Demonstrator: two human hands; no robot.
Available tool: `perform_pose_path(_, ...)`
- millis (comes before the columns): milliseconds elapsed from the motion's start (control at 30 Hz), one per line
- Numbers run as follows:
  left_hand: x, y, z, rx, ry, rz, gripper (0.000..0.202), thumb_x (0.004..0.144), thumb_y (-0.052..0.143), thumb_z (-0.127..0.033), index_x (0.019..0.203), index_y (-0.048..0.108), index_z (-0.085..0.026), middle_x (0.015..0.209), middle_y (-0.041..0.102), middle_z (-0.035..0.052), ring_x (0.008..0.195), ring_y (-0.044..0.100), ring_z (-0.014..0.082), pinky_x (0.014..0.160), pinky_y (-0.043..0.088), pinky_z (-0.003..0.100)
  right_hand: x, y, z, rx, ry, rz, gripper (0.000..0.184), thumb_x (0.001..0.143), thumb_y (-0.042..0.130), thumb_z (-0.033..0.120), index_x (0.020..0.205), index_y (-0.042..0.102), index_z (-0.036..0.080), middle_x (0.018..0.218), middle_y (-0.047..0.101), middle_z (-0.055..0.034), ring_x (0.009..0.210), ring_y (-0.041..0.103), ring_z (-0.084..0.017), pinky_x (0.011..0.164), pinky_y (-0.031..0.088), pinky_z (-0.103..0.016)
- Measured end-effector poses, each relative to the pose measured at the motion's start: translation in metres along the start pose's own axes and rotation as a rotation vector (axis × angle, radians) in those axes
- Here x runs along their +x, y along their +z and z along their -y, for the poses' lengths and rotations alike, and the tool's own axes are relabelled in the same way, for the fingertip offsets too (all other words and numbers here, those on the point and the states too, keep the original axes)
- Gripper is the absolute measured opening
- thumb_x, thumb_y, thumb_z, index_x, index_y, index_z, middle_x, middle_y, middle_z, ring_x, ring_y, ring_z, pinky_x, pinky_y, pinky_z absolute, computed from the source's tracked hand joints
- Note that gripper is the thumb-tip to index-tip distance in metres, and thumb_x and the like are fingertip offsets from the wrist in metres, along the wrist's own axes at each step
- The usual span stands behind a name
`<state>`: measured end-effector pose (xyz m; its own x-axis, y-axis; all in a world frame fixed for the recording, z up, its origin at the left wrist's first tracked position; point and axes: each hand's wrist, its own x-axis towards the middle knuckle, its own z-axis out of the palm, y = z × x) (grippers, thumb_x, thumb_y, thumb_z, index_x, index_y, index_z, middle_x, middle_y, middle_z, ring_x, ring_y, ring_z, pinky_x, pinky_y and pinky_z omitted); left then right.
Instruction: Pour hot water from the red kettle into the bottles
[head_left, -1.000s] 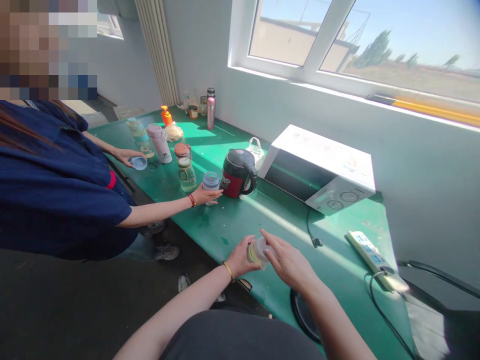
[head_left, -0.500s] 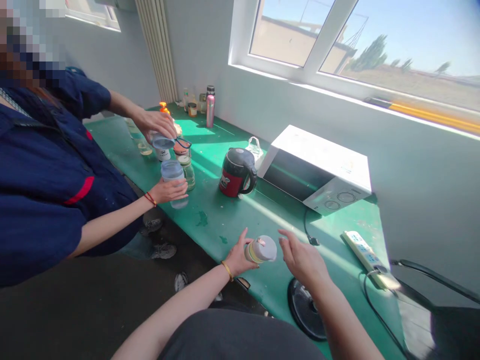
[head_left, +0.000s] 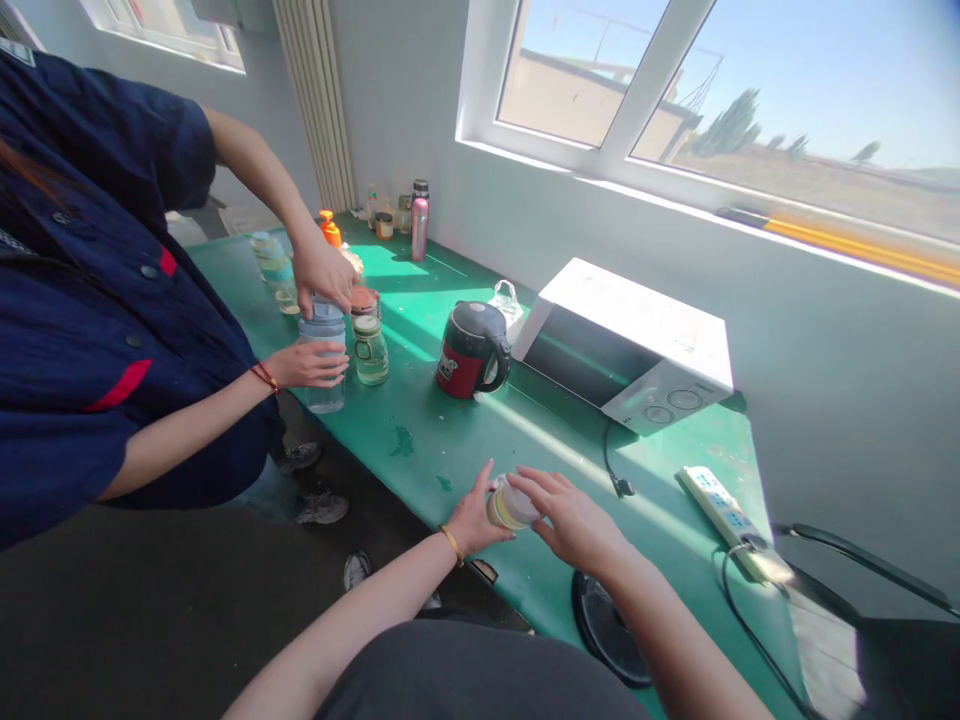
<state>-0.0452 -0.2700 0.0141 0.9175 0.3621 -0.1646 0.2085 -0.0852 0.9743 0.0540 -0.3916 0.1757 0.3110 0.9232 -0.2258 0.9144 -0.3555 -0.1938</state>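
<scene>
A small clear bottle with a yellow band (head_left: 507, 506) sits tilted between my hands above the near edge of the green table (head_left: 525, 440). My left hand (head_left: 474, 516) wraps round its body from the left. My right hand (head_left: 571, 518) covers its cap end, fingers curled over it. Left of me a person in a dark blue shirt holds a blue-lidded bottle (head_left: 324, 352) with one hand on its side and the other hand on its lid.
A red and black kettle (head_left: 471, 350), a white microwave (head_left: 627, 350) and a power strip (head_left: 726, 520) stand along the table. Jars, a pink flask (head_left: 418, 222) and other bottles crowd the far left end. A black round base (head_left: 606, 628) lies at the near edge.
My right hand, apart from the bottle half a second ago, has closed over its cap again. The other person brought the lid down onto the blue bottle and moved it left.
</scene>
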Motion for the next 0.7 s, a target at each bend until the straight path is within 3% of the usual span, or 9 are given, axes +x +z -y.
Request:
perform_pose_path(100,0.001,0.000,0.001,-0.003,0.025,0.007,0.125,0.053,0.089,-0.011,0.147,0.008,-0.022,0.125,0.056,0.0064,0.116,0.054,0.0272,0.103,0.043,0.044,0.005,0.001,0.004,-0.053,0.161,0.022,0.066,0.082,0.062,0.028,0.143,0.043,0.013,0.119,0.060,-0.0167,0.103,0.060,-0.030,0.087,0.050,-0.045)
perform_pose_path(167,0.001,0.001,0.002,0.000,0.033,0.009,0.123,0.055,0.088,-0.012,0.147,0.008,-0.023,0.125,0.056,0.0058,0.116,0.054,0.0265,0.102,0.043,0.043,0.007,0.000,0.004,-0.079,0.142,0.047,0.082,0.073,0.073,0.029,0.146,0.038,0.019,0.128,0.055,-0.0167,0.111,0.056,-0.033,0.087,0.049,-0.047)
perform_pose_path(233,0.001,0.002,0.003,0.010,0.034,0.007,0.122,0.055,0.087,-0.011,0.147,0.008,-0.023,0.126,0.055,0.0066,0.118,0.053,0.0270,0.102,0.043,0.042,0.007,0.000,0.003,-0.091,0.033,0.088,0.085,0.069,0.074,0.017,0.146,0.038,0.029,0.144,0.043,-0.0124,0.121,0.049,-0.033,0.090,0.048,-0.046)
perform_pose_path(333,0.002,0.004,0.004,0.031,0.048,0.005,0.121,0.054,0.086,-0.009,0.147,0.009,-0.020,0.126,0.055,0.0076,0.120,0.050,0.0271,0.104,0.042,0.041,0.006,0.002,0.001,-0.091,-0.062,0.088,0.071,0.075,0.061,0.007,0.141,0.044,0.026,0.142,0.044,-0.0106,0.115,0.051,-0.028,0.092,0.047,-0.041)
perform_pose_path(500,0.003,0.006,0.006,0.058,0.094,0.033,0.118,0.056,0.084,-0.009,0.146,0.009,-0.020,0.125,0.055,0.0053,0.118,0.051,0.0260,0.104,0.041,0.041,0.009,0.008,0.002,-0.058,-0.042,0.011,0.054,0.078,0.061,0.021,0.131,0.051,0.015,0.114,0.055,-0.0130,0.098,0.056,-0.024,0.086,0.047,-0.036)
perform_pose_path(700,0.004,0.008,0.010,0.104,0.123,0.047,0.113,0.059,0.083,-0.013,0.146,0.013,-0.021,0.128,0.052,0.0069,0.121,0.048,0.0278,0.109,0.039,0.043,0.010,0.018,0.002,-0.071,0.062,-0.012,0.046,0.081,0.059,0.028,0.125,0.052,0.015,0.107,0.053,-0.0119,0.092,0.058,-0.024,0.081,0.046,-0.034)
